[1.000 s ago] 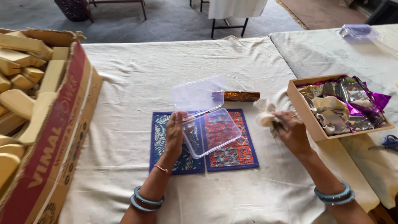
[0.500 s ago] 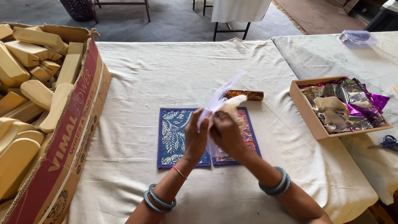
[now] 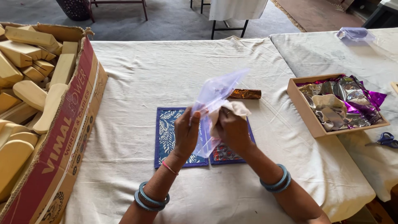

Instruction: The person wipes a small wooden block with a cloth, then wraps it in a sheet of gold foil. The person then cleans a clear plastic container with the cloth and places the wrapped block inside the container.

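Clear plastic box (image 3: 215,103) no longer flat on the blue printed mats (image 3: 168,137) as a second ago, now lifted and tilted on edge above them. Left hand (image 3: 186,132), earlier resting at the box's near corner on the mat, now raised and gripping its lower edge. Right hand (image 3: 232,128), previously off to the side near the wooden tray (image 3: 306,116) with the pale cloth (image 3: 236,108), now brought in against the box, cloth pressed to its inner face.
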